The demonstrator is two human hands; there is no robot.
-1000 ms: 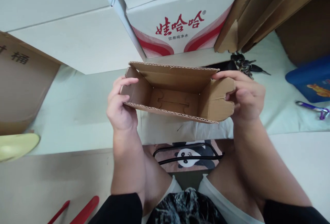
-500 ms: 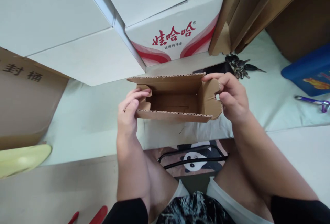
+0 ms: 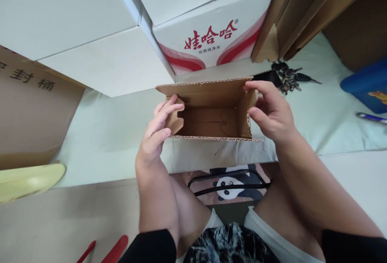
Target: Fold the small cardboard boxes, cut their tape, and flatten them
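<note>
A small brown cardboard box (image 3: 208, 122) with its top open faces me, its inside bare. My left hand (image 3: 155, 128) holds the left end, fingers over the notched end flap and thumb by the near edge. At the other end my right hand (image 3: 272, 111) grips the box, its index finger on the far corner and its thumb against the right flap. That right flap now stands nearly upright. The long far and near flaps stick up along the sides. Part of the left end is hidden behind my fingers.
Behind the box stand a white carton with red lettering (image 3: 211, 41) and plain white cartons (image 3: 105, 61). Keys (image 3: 292, 78) lie to the right, near a blue container (image 3: 367, 83) and a purple pen-like item (image 3: 371, 117). A yellow-green object (image 3: 33, 180) sits at the left edge.
The box's right end flap, splayed outward before, has swung up toward the opening under my right hand. The view has shifted slightly, and my left hand's fingers have spread a little on the left flap.
</note>
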